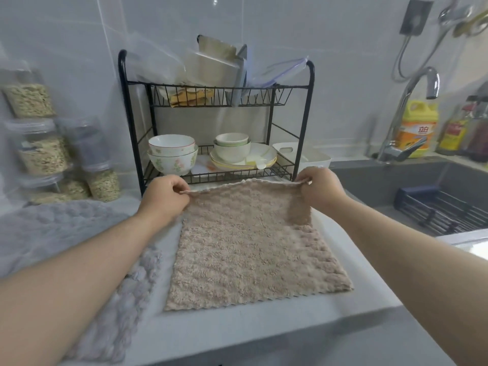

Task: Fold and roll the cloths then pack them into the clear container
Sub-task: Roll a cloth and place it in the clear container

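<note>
The left hand (165, 196) and the right hand (320, 190) are each pinching a far corner of the beige cloth (248, 249). The fingers (179, 187) are curling tight against the thumbs and are gripping nothing else. The edge between them is lifting a little. The rest of the cloth is lying flat on the pale worktop (237, 336), spreading back from the fingers toward the person.

The cloth is looking light, limp and fluffy, with a thick pile and a zigzag hem. It is likely to sag wherever it is not being held and to spring out of a loose crease. Corners look like the best hold for folding, and a firm press along the whole width should help when rolling. The worktop is looking smooth, so the cloth may be sliding rather than staying put.

Just beyond the fingers a black wire dish rack (122, 75) is standing with bowls and plates, leaving little room forward. Left of the fingers a grey cloth (52, 228) is waiting, with grain jars (42, 154) past it. Right of the fingers a dark sink (396, 175) is dropping away. I cannot tell which container is meant for packing.
</note>
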A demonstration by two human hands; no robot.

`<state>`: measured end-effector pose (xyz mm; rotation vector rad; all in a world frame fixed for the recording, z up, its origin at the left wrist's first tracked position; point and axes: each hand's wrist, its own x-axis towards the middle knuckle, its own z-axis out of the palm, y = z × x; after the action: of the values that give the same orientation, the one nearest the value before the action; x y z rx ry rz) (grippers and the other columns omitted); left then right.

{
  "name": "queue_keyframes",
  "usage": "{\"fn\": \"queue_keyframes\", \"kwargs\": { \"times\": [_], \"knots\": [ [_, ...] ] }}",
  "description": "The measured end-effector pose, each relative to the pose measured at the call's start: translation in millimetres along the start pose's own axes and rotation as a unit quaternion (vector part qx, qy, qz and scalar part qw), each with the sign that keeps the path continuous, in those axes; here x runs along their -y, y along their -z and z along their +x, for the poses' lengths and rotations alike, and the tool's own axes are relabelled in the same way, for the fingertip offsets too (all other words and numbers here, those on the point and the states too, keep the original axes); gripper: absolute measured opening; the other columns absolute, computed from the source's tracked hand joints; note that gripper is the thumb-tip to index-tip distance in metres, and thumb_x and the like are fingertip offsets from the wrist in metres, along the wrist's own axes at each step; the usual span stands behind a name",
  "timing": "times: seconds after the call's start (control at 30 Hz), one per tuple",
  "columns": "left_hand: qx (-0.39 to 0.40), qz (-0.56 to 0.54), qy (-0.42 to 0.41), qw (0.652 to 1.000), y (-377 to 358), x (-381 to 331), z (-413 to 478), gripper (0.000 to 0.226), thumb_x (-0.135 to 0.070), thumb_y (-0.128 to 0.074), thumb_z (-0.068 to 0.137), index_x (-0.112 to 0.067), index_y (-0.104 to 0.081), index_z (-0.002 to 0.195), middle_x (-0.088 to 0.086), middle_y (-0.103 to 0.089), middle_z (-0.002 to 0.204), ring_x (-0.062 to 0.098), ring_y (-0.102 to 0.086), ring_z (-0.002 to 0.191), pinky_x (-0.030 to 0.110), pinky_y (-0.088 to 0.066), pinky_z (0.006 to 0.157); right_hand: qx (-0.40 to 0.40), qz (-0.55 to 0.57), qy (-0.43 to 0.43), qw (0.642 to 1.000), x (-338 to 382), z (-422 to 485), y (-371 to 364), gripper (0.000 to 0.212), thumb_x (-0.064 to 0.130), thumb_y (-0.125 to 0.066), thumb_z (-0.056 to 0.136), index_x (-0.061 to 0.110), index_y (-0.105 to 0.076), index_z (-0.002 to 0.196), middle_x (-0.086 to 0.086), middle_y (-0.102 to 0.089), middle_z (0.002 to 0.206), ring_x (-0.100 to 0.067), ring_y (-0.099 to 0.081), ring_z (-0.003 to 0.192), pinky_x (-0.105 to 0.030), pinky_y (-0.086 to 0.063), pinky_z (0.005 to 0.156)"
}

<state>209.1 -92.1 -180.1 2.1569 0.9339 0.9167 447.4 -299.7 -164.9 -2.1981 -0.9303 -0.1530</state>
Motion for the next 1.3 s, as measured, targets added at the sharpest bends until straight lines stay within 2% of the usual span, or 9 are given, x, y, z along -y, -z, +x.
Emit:
{"fn": "queue_keyframes", "kwargs": {
  "times": [0.07, 0.17, 0.4, 0.53, 0.73, 0.83, 1.07, 1.2, 1.3],
  "knots": [
    [0.01, -0.022, 0.002, 1.0, 9, -6, -13, 0.022, 0.004, -0.065, 0.077, -0.017, -0.065, 0.07, 0.006, -0.067, 0.074, 0.03, -0.067, 0.072, 0.042, -0.059, 0.068, -0.005, 0.056, -0.018, 0.998, 3, -10, 12, 0.029, -0.005, -0.049, 0.077, 0.017, -0.067, 0.076, -0.004, -0.064, 0.073, -0.024, -0.057, 0.068, -0.026, -0.046, 0.057],
    [0.015, -0.042, 0.02, 0.999, 23, -14, -35, 0.019, 0.006, -0.064, 0.077, -0.013, -0.065, 0.071, 0.008, -0.066, 0.076, 0.032, -0.069, 0.075, 0.049, -0.06, 0.074, 0.016, 0.073, -0.012, 0.997, 10, -34, 26, 0.025, -0.003, -0.052, 0.077, 0.018, -0.065, 0.072, -0.006, -0.068, 0.076, -0.027, -0.064, 0.074, -0.033, -0.053, 0.062],
    [0.053, 0.03, -0.039, 0.997, 45, -14, -101, 0.021, 0.002, -0.066, 0.075, -0.018, -0.065, 0.069, 0.0, -0.067, 0.07, 0.02, -0.063, 0.067, 0.03, -0.049, 0.063, 0.034, 0.057, 0.001, 0.998, 2, -97, 52, 0.02, -0.005, -0.051, 0.077, 0.007, -0.066, 0.078, -0.011, -0.067, 0.083, -0.033, -0.065, 0.086, -0.041, -0.055, 0.071],
    [0.08, 0.029, -0.065, 0.994, 51, -11, -130, 0.025, 0.002, -0.062, 0.078, -0.022, -0.063, 0.073, -0.004, -0.068, 0.083, 0.01, -0.064, 0.077, 0.023, -0.048, 0.066, 0.052, 0.086, -0.03, 0.994, -9, -126, 60, 0.017, -0.004, -0.058, 0.076, 0.01, -0.068, 0.077, -0.009, -0.07, 0.086, -0.03, -0.066, 0.086, -0.044, -0.056, 0.076],
    [0.136, 0.123, -0.122, 0.975, 49, -4, -164, 0.022, -0.002, -0.056, 0.076, -0.024, -0.057, 0.074, -0.008, -0.058, 0.087, 0.011, -0.056, 0.082, 0.029, -0.047, 0.073, 0.099, 0.018, -0.023, 0.995, -22, -167, 55, 0.02, 0.001, -0.056, 0.075, 0.015, -0.068, 0.082, -0.002, -0.067, 0.084, -0.018, -0.06, 0.07, -0.021, -0.045, 0.055],
    [0.167, 0.199, -0.173, 0.95, 45, 1, -174, 0.018, -0.005, -0.051, 0.079, -0.023, -0.05, 0.077, -0.008, -0.051, 0.086, 0.013, -0.051, 0.078, 0.03, -0.043, 0.07, 0.107, -0.035, 0.007, 0.994, -25, -175, 51, 0.021, 0.001, -0.055, 0.073, 0.015, -0.067, 0.082, -0.002, -0.064, 0.086, -0.018, -0.056, 0.076, -0.022, -0.043, 0.062],
    [0.129, 0.165, -0.165, 0.964, 45, 7, -177, 0.022, -0.007, -0.052, 0.077, -0.028, -0.049, 0.071, -0.012, -0.052, 0.083, 0.011, -0.052, 0.079, 0.031, -0.047, 0.073, 0.092, -0.048, 0.024, 0.994, -25, -180, 41, 0.02, -0.001, -0.054, 0.074, 0.013, -0.065, 0.082, 0.004, -0.056, 0.089, -0.01, -0.051, 0.078, -0.01, -0.035, 0.064],
    [0.141, 0.179, -0.184, 0.956, 45, 9, -177, 0.009, -0.019, -0.057, 0.078, -0.022, -0.057, 0.069, -0.012, -0.054, 0.081, 0.006, -0.053, 0.08, 0.028, -0.048, 0.075, 0.107, -0.031, 0.008, 0.994, -20, -172, 39, 0.019, -0.002, -0.055, 0.076, 0.014, -0.065, 0.071, 0.006, -0.052, 0.088, -0.008, -0.049, 0.082, -0.005, -0.033, 0.065],
    [0.126, 0.171, -0.199, 0.957, 42, 11, -177, 0.017, -0.028, -0.061, 0.083, -0.021, -0.058, 0.068, -0.011, -0.054, 0.08, 0.003, -0.053, 0.077, 0.024, -0.047, 0.074, 0.038, 0.063, -0.115, 0.991, -15, -160, 40, 0.012, 0.002, -0.051, 0.077, 0.008, -0.053, 0.067, -0.002, -0.046, 0.07, -0.022, -0.043, 0.069, -0.025, -0.032, 0.057]
  ]
}}
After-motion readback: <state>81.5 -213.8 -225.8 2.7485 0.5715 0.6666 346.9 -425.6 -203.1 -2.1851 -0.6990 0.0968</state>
